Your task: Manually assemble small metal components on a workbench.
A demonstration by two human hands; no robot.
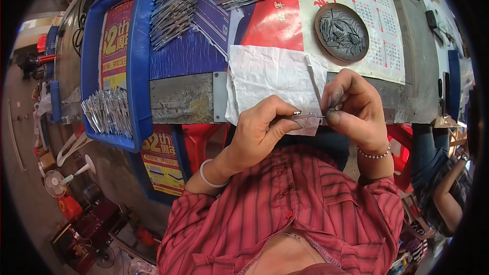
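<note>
In front of my chest, my left hand (265,128) pinches a slim silvery metal piece (304,116) between thumb and forefinger. My right hand (356,108) is closed on a thin metal pin (321,116), whose far end is hidden by darkened fingertips. The two thin parts meet between the hands; whether they are joined I cannot tell. Below both hands a creased white sheet (270,74) lies over the bench edge. Beyond my right hand rests a round dark dish (319,38) of short dark metal rods (345,33).
Piles of slim silvery metal pieces (175,7) cover the far left of the bench. A blue tray (140,71) at the left holds more such pieces (108,112). Printed sheets (382,35) cover the bench top. Red stools (202,140) stand under it, and another person's arm (451,196) shows at far right.
</note>
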